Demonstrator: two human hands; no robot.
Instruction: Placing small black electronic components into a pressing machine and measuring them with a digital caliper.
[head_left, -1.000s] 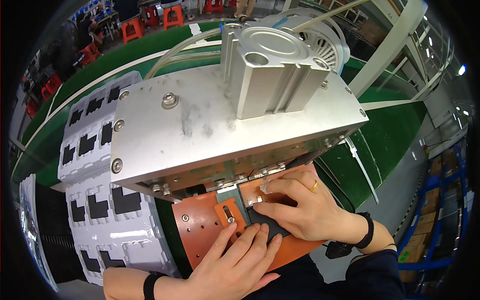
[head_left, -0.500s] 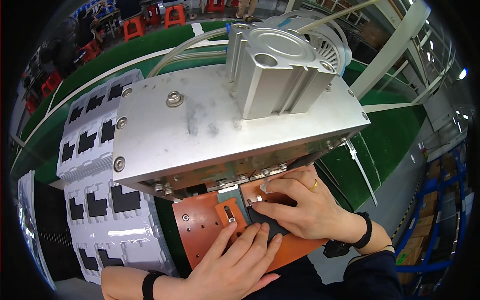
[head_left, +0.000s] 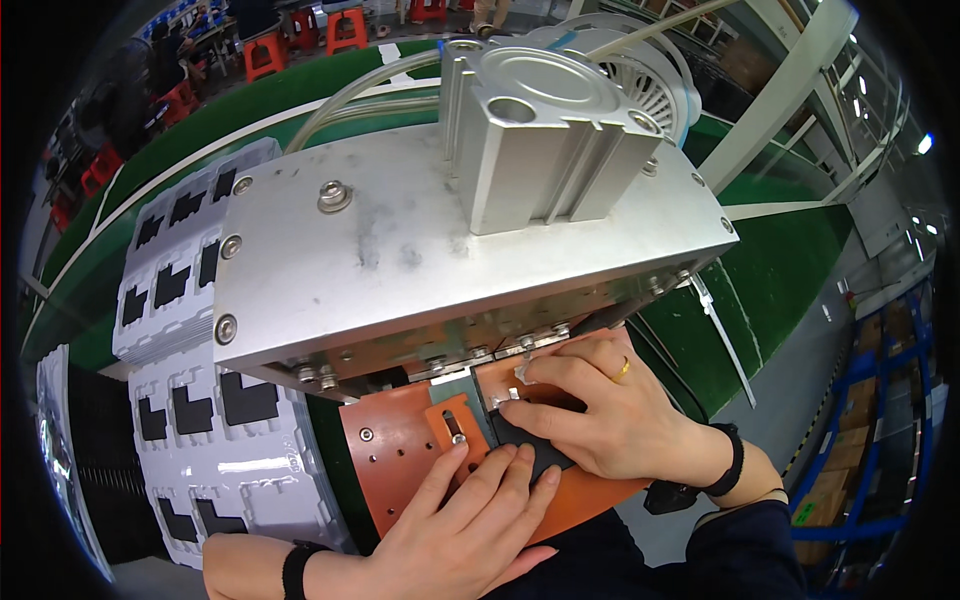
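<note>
A black flat piece (head_left: 528,442) with small silver tabs (head_left: 508,396) at its far edge lies on an orange work plate (head_left: 388,440), just in front of a metal press (head_left: 330,270). My left hand (head_left: 450,520) rests with outstretched fingers on the near edge of the piece and on an orange slotted block (head_left: 447,418). From the right, my right hand (head_left: 620,415) curls over the piece, its thumb beside the tabs. At its index fingertip is a whitish translucent bit (head_left: 522,371). The palm hides part of the piece.
White plastic trays (head_left: 240,455) holding black L-shaped pieces (head_left: 192,409) are stacked at the left. A silver cylinder block (head_left: 545,150) with clear hoses (head_left: 350,100) tops the press. Blue shelving with cartons (head_left: 850,420) stands at right; red stools (head_left: 265,55) and people are far off.
The press appears shifted slightly left and down in view. My hands keep nearly the same pose, fingers still on the black piece.
</note>
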